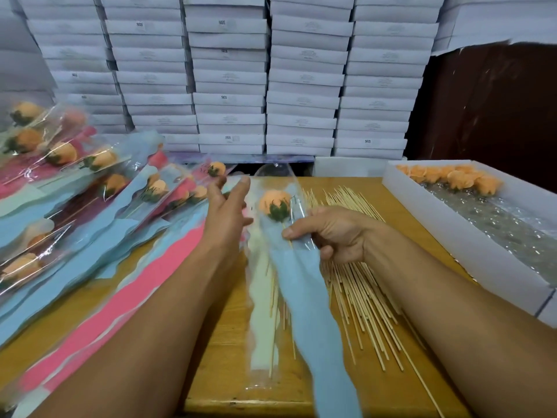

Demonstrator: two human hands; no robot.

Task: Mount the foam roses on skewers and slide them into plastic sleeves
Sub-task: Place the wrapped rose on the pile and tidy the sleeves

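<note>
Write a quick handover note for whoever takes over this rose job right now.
Right hand pinches the blue sleeve with an orange rose on its skewer already inside.
Left hand is open, holding nothing, beside the sleeve's top.
Done: finished sleeved roses piled at left.
Left: add this one to the pile, then carry on with loose skewers on the table and roses in the white box at right.

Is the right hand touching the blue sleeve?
Touching. The head view shows the right hand pinching the blue sleeve, thumb on the clear plastic just below the rose.
</note>
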